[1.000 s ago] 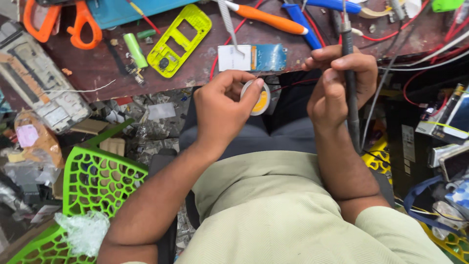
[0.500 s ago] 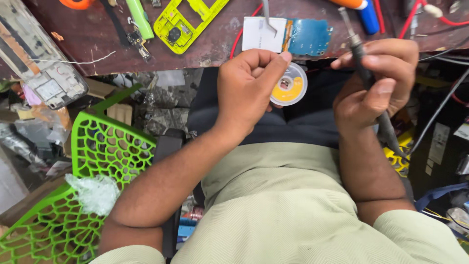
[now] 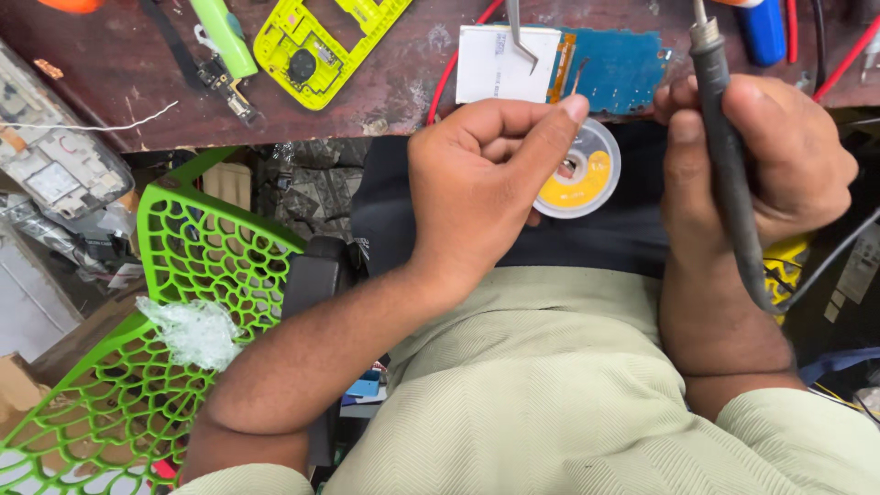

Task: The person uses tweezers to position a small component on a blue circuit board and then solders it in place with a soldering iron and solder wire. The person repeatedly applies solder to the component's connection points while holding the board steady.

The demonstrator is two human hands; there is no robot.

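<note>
My left hand (image 3: 481, 188) grips a small round spool (image 3: 582, 172) with a yellow core and clear rim, held just below the edge of the workbench (image 3: 119, 73). My right hand (image 3: 756, 165) is closed around the black handle of a soldering iron (image 3: 724, 137), whose cable runs down past my wrist. Just above both hands, a blue circuit board (image 3: 616, 62) with a white screen panel (image 3: 495, 64) lies on the bench, and metal tweezers (image 3: 521, 32) rest on the panel.
A yellow-green phone frame (image 3: 325, 46) and a green cylindrical tool (image 3: 225, 37) lie on the bench to the left. A green mesh basket (image 3: 156, 302) holding a crumpled plastic scrap (image 3: 192, 330) stands at my left side. Red wires (image 3: 454, 55) cross the bench.
The view has closed in on my hands and the bench edge. Both hands keep their holds on the spool and the iron, staying near the circuit board.
</note>
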